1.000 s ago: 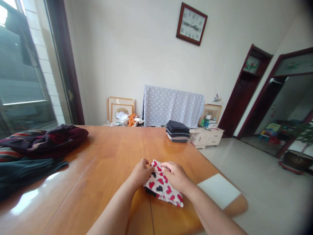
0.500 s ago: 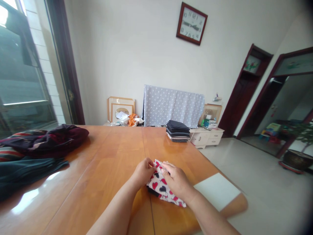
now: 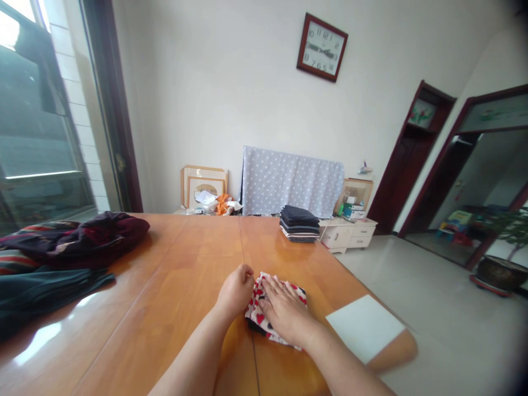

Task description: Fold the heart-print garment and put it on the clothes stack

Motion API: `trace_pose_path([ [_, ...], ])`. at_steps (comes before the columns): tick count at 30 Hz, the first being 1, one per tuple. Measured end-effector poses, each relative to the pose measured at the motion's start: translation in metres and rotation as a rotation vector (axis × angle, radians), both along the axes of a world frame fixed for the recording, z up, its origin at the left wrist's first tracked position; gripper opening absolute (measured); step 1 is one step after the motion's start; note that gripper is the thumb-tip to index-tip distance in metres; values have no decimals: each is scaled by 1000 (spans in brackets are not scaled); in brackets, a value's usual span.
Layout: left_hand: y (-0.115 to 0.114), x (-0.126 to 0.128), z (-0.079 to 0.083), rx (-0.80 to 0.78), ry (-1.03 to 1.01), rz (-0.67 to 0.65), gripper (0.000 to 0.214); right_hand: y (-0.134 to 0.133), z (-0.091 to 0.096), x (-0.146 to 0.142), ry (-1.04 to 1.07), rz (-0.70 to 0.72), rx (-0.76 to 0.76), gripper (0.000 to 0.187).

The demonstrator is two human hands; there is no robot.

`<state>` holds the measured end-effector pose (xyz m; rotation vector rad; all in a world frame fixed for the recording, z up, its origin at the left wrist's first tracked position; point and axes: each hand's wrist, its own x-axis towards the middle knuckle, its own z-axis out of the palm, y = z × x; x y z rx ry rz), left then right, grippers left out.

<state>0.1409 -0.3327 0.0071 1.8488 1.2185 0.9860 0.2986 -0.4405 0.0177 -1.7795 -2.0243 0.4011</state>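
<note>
A small folded garment (image 3: 260,318), white with red and dark hearts, lies on the wooden table close in front of me. Dark fabric shows under its near left corner. My right hand (image 3: 284,313) rests flat on top of it with the fingers stretched out, covering much of the print. Against the garment's left edge, my left hand (image 3: 236,290) is closed, its fingers curled. Whatever may be between those fingers is hidden from me.
A stack of folded dark clothes (image 3: 299,224) stands at the table's far right. Rumpled dark clothes (image 3: 82,236) and a dark green garment (image 3: 45,294) lie at left. A pale sheet (image 3: 365,327) sits by the right edge of the wooden table (image 3: 193,264).
My right hand has gone from bent fingers at the garment's top to lying flat across it. The garment's right part is now folded over. My left hand has shifted slightly left.
</note>
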Motion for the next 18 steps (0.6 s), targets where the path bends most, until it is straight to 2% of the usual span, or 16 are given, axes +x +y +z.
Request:
trace_pose_path([
  [4,-11,2,10,94,-110,-83,14,2,5,17,115,-76,41,61],
  [7,-24,6,15,98,-213,-262,25,-4,4,30,151,-151,107,61],
  [9,-31,8,14,102,-187,-383,33,-11,1,35,127,-173,112,61],
  [12,-35,9,7,124,66,-473,47,-21,-7,38,31,-181,58,59],
  [15,-34,8,1,166,386,-486,61,-27,-16,39,-67,-193,-15,59],
  [18,-34,7,-1,180,532,-480,68,-31,-24,42,-121,-218,-46,58],
])
